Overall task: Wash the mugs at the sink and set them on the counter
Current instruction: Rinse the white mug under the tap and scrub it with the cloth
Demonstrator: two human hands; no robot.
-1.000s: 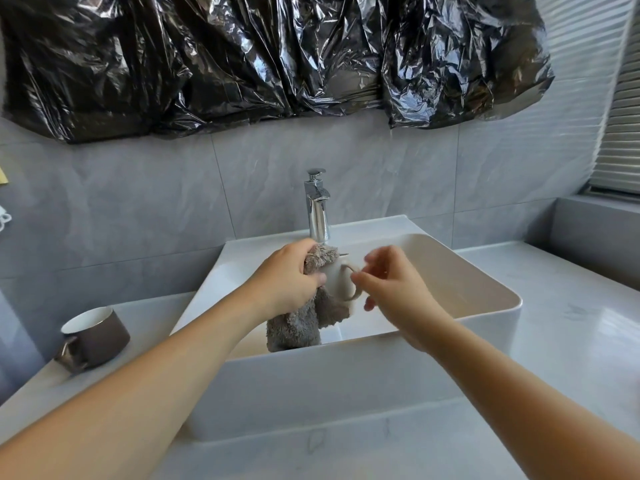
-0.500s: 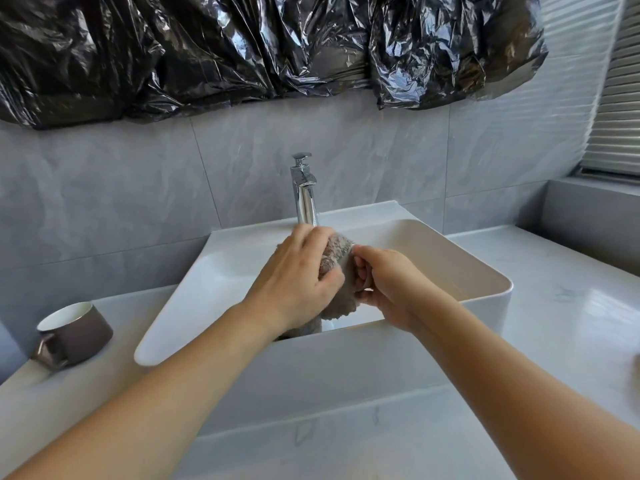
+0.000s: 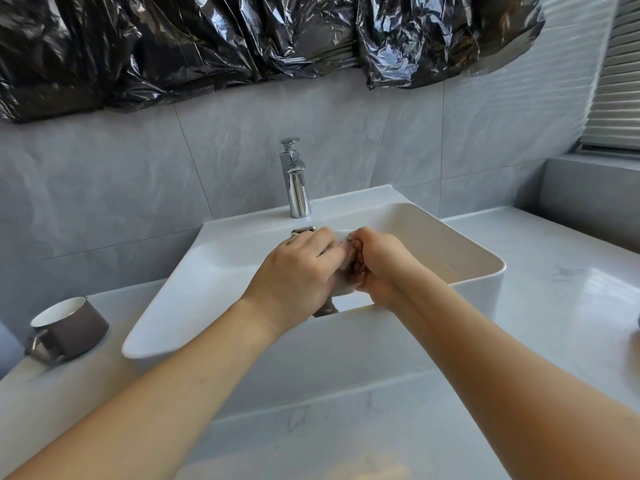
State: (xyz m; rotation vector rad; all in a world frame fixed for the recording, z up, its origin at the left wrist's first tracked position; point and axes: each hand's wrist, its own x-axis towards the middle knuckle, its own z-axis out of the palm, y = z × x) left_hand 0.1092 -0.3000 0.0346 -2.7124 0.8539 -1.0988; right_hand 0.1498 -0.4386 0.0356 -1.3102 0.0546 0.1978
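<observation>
White ceramic shows between your hands over the sink: your left hand wraps the mug and cloth, your right hand pinches it, mid-scrub. At nine o'clock a brown mug waits on the marble counter. Grey tile, black plastic overhead.

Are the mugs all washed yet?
Not yet. One brown mug stands on the counter left of the sink; whether it is washed, I cannot tell. Both hands, left hand and right hand, are rubbing something with a cloth over the sink. It must then go on the counter.
</observation>
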